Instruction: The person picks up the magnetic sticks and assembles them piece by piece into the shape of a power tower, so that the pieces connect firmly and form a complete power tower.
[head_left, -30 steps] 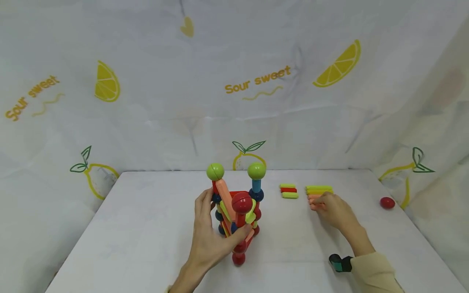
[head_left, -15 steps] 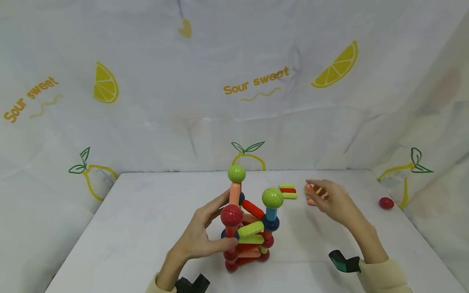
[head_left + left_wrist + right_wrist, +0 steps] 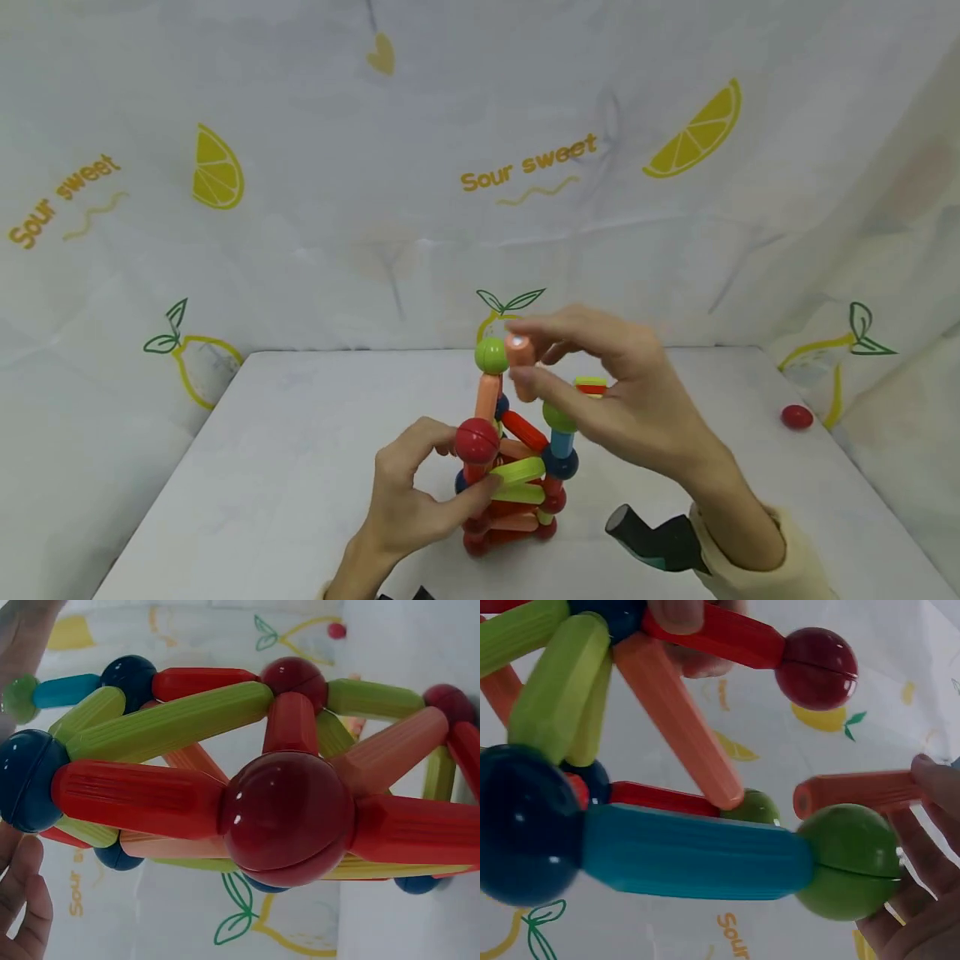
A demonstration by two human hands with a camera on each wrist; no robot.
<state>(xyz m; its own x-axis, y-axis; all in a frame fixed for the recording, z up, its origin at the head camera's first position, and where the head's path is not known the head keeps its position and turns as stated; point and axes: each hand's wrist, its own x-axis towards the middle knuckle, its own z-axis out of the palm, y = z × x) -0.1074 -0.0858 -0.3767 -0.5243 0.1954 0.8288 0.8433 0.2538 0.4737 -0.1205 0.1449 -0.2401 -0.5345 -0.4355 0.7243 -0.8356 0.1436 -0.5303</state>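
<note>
A tower of magnetic rods and balls (image 3: 517, 493) stands on the table, with my left hand (image 3: 408, 492) gripping its left side, thumb across the front near a light green rod. Its top carries a red ball (image 3: 477, 440) in front and two green balls behind. In the right wrist view, a salmon rod leans from a blue ball toward the far green ball (image 3: 754, 806). My right hand (image 3: 637, 408) pinches a loose salmon rod (image 3: 522, 371) between thumb and fingers, above the tower. From the right wrist, this rod's end overlaps the near green ball (image 3: 849, 862).
Short green and red rods (image 3: 591, 386) lie behind the tower, partly covered by my right hand. A lone red ball (image 3: 797, 417) rests near the right edge of the white table (image 3: 315, 433). A lemon-printed cloth (image 3: 360, 192) hangs at the back.
My right hand has lifted a salmon rod from the pile at right and carried it left, over the tower. The tower has turned and shifted nearer in my left hand's grip.
</note>
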